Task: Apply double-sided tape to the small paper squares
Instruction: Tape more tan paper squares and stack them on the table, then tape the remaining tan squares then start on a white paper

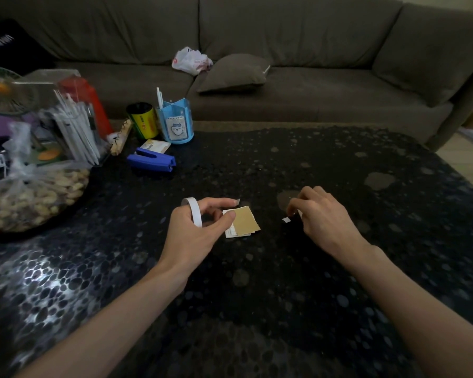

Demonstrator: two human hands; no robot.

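Light, limp paper squares (243,221) are pinned to the desk (257,296) by the left hand (197,233), the tape roll (194,211) held in its fingers (219,203). A tape piece (286,220) is pinched in the right hand (322,216); edge handling is advised.

Left hand (194,230) and right hand (325,216) both pinch.

A blue stapler (151,160) lies near a blue pen holder (175,124) and yellow can (143,120).
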